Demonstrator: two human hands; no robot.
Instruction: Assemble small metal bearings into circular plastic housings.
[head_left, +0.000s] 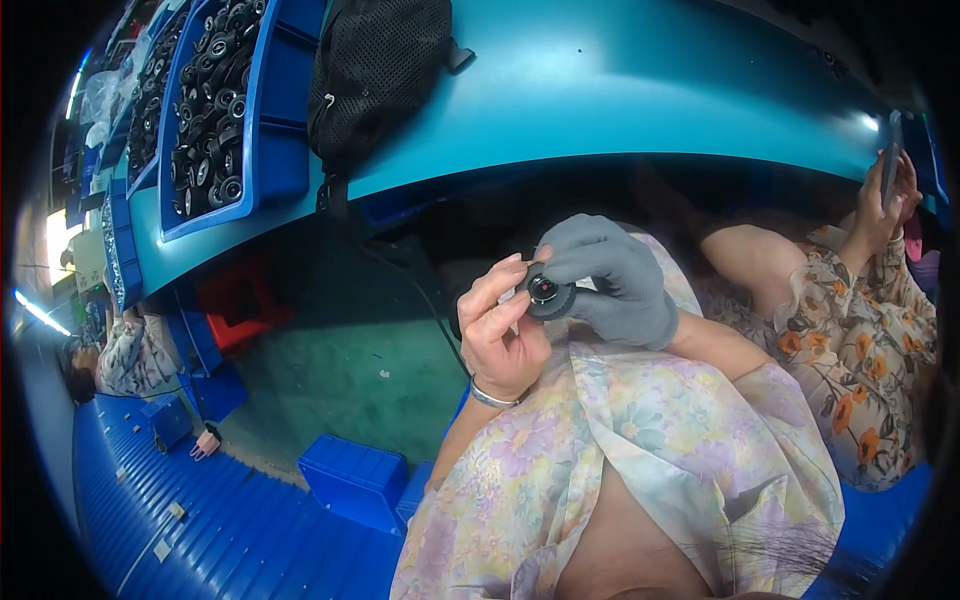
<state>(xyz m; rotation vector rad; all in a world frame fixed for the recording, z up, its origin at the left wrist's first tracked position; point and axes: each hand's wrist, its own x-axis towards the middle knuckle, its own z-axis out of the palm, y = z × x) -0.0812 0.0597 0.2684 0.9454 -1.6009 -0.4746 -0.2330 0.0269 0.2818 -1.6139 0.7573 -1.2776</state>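
Turquoise tabletop (640,100) runs across the top; blue bin (280,165) full of black round parts (210,115) near its left end, black mesh bag (375,75) just beside the bin. Hands are together, off the table edge, above the lap. Bare left hand (503,330) and grey-gloved right hand (612,283) both pinch one small black disc (543,291) between them, round face toward the camera. Co-worker (860,340) at right holds a phone (892,160).
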